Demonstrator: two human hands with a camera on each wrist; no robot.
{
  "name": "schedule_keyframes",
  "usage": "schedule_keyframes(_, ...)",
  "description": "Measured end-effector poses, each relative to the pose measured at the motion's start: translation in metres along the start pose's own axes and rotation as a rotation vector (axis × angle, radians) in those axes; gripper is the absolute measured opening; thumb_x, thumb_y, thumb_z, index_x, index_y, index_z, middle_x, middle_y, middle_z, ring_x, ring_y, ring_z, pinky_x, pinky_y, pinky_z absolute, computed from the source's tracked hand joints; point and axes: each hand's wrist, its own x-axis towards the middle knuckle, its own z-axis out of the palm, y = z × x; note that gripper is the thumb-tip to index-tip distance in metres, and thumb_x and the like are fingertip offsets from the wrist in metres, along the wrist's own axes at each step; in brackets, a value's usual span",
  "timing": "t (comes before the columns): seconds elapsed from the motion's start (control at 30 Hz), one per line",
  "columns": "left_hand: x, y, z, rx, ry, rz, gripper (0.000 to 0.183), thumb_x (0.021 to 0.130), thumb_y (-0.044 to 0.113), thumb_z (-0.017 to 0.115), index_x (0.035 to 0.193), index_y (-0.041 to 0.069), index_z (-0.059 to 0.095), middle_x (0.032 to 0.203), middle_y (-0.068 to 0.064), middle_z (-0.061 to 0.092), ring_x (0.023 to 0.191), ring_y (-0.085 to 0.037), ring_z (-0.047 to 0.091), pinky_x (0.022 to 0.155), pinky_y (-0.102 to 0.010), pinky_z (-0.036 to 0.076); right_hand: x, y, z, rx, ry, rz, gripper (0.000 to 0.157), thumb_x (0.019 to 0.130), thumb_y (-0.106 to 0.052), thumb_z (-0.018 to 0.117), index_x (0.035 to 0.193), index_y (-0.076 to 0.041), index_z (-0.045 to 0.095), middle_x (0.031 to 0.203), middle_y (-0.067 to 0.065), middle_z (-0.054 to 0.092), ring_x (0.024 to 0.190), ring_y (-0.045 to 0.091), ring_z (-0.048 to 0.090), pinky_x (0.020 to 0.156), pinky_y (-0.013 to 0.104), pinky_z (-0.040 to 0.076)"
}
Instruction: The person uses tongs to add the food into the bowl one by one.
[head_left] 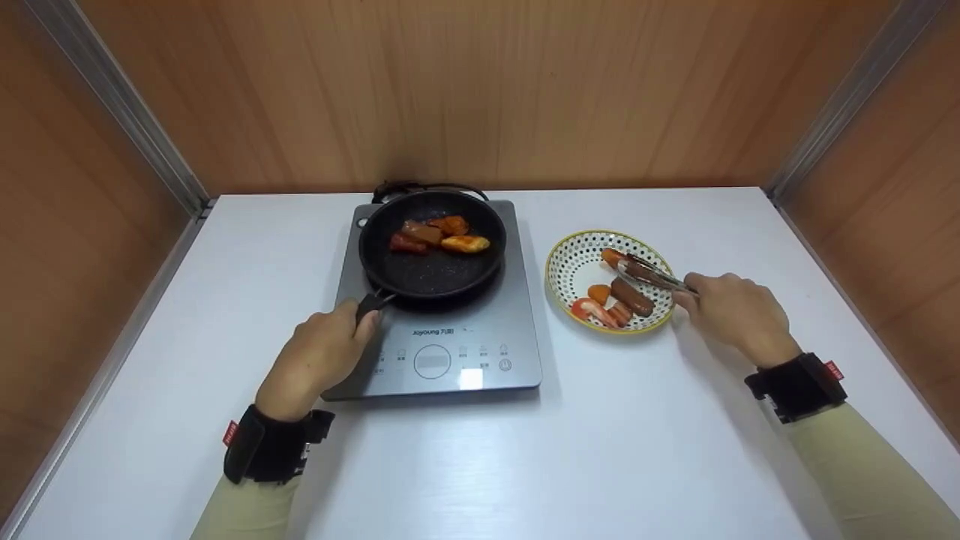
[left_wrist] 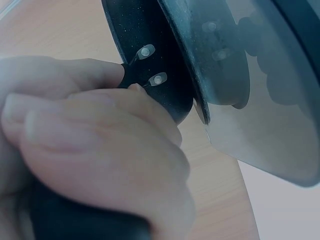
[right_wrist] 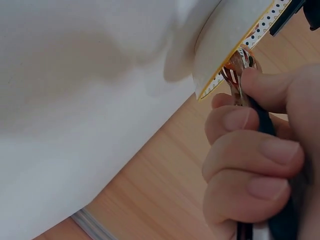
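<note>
My left hand grips the black handle of a frying pan. Several pieces of food lie in the pan, among them a browned yellow piece and a reddish one. In my right hand is a pair of metal tongs, held over a dotted plate with a yellow rim. A brown piece shows between the tong tips, partly covered by them. On the plate lie a sausage, an orange piece and a red-and-white piece. The right wrist view shows fingers curled round the tongs' dark handle.
The pan sits on a grey induction cooker with touch controls along its front. A black cable runs behind it. Wooden panels enclose the white table at the back and sides.
</note>
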Motion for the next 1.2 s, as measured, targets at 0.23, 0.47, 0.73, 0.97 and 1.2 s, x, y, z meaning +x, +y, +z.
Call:
schedule_keyframes(0.23, 0.0, -0.001, 0.0, -0.002, 0.006, 0.009, 0.035, 0.115, 0.035, 0.044, 0.106, 0.003, 0.054, 0.083, -0.015, 0.062, 0.073, -0.029, 0.059, 0.061, -0.042, 0.046, -0.001, -0.014, -0.01, -0.017, 0.072, -0.026, 0.037, 0.11, -0.039, 0.057, 0.123, -0.006, 0.068, 0.085, 0.015, 0.068, 0.069, 0.031, 0.06, 0.057, 0.049, 0.047)
schedule_keyframes(0.47, 0.0, -0.001, 0.0, -0.003, 0.005, 0.008, 0.034, 0.115, 0.034, 0.044, 0.106, 0.003, 0.054, 0.084, -0.016, 0.061, 0.074, -0.03, 0.058, 0.061, -0.042, 0.046, 0.005, -0.048, -0.026, -0.028, 0.158, -0.095, 0.034, 0.108, -0.038, 0.06, 0.121, -0.008, 0.068, 0.077, 0.013, 0.065, 0.064, 0.029, 0.057, 0.053, 0.046, 0.045)
schedule_keyframes(0.73, 0.0, -0.001, -0.001, -0.007, 0.007, 0.012, 0.035, 0.115, 0.034, 0.044, 0.106, 0.002, 0.054, 0.083, -0.015, 0.06, 0.072, -0.029, 0.058, 0.06, -0.041, 0.045, 0.022, -0.1, -0.044, -0.013, 0.209, -0.175, 0.026, 0.106, -0.037, 0.064, 0.109, -0.012, 0.068, 0.069, 0.004, 0.057, 0.059, 0.024, 0.05, 0.052, 0.037, 0.039)
schedule_keyframes(0.97, 0.0, -0.002, -0.001, -0.02, -0.003, 0.002, 0.036, 0.116, 0.037, 0.042, 0.105, 0.004, 0.053, 0.08, -0.012, 0.059, 0.071, -0.027, 0.057, 0.059, -0.038, 0.044, 0.038, -0.143, -0.044, -0.041, 0.313, -0.298, 0.025, 0.105, -0.037, 0.067, 0.101, -0.012, 0.069, 0.067, 0.003, 0.057, 0.059, 0.024, 0.052, 0.052, 0.045, 0.047)
schedule_keyframes(1.2, 0.0, -0.001, -0.001, -0.019, -0.003, 0.0, 0.036, 0.116, 0.037, 0.042, 0.105, 0.004, 0.054, 0.081, -0.012, 0.059, 0.072, -0.027, 0.058, 0.059, -0.038, 0.044, 0.053, -0.181, -0.039, -0.083, 0.316, -0.367, 0.029, 0.106, -0.036, 0.066, 0.092, -0.011, 0.064, 0.065, 0.006, 0.062, 0.055, 0.029, 0.06, 0.051, 0.05, 0.049)
